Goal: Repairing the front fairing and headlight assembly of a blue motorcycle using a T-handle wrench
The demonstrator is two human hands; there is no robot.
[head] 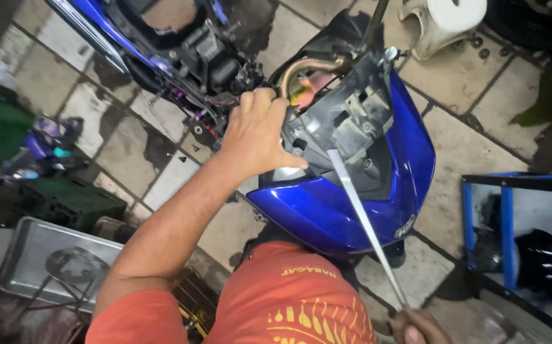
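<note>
A blue motorcycle front fairing (346, 210) with a black inner panel (346, 121) stands in front of me on the tiled floor. My left hand (257, 130) grips the left edge of that inner panel, thumb on the near side. At the bottom edge, my right hand (416, 328) is closed on the handle end of a long thin metal tool (365, 223). The tool's shaft runs up and left, and its tip rests against the black panel. A curved brass-coloured tube (308, 65) shows just beyond my left fingers.
The rest of the blue motorcycle frame and engine parts (206, 57) lies at the top left. A metal tray (28, 255) and a green crate (66, 200) sit at the left. A blue metal stand (511, 216) is at the right, a white part (445, 22) at the top.
</note>
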